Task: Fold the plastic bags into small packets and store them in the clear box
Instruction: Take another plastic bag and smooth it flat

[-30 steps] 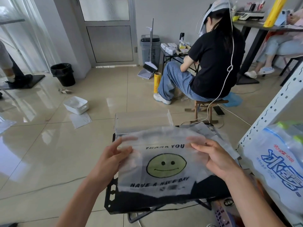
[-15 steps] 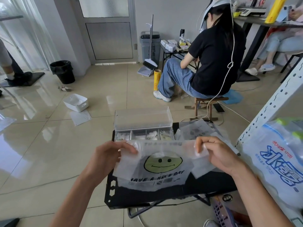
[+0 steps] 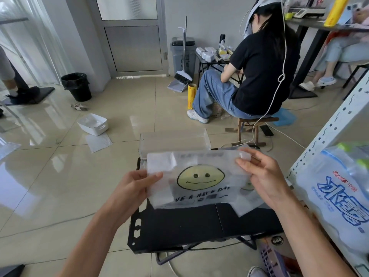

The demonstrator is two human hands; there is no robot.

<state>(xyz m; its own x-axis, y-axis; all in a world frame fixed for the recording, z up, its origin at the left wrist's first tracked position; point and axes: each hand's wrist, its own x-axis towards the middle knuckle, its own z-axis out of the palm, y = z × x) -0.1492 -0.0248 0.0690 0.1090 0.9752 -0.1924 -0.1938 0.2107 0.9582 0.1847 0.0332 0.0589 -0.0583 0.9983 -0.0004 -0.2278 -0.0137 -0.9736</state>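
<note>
Starting at the left, a white tub [image 3: 92,123] sits on the tiled floor, well apart from the black desk [image 3: 189,222]. Over the desk's left side the left hand [image 3: 135,186] pinches the left edge of the plastic bag [image 3: 199,176], thumb on the front and fingers tucked behind. The bag hangs between both hands, held up above the desk and facing the camera, with its yellow smiley and black lettering showing. Its left part is folded in over the front, making a whiter, doubled strip. Behind the bag's top edge stands the clear box [image 3: 173,141] at the far side of the desk, its lid upright and its inside hidden by the bag. The right hand [image 3: 265,176] grips the bag's upper right corner, thumb and curled fingers closed on the plastic. Beneath that hand more translucent bags [image 3: 247,204] lie flat on the desk. Further right, a wrapped pack of water bottles [image 3: 335,196] sits by a white shelf frame [image 3: 327,132].
</note>
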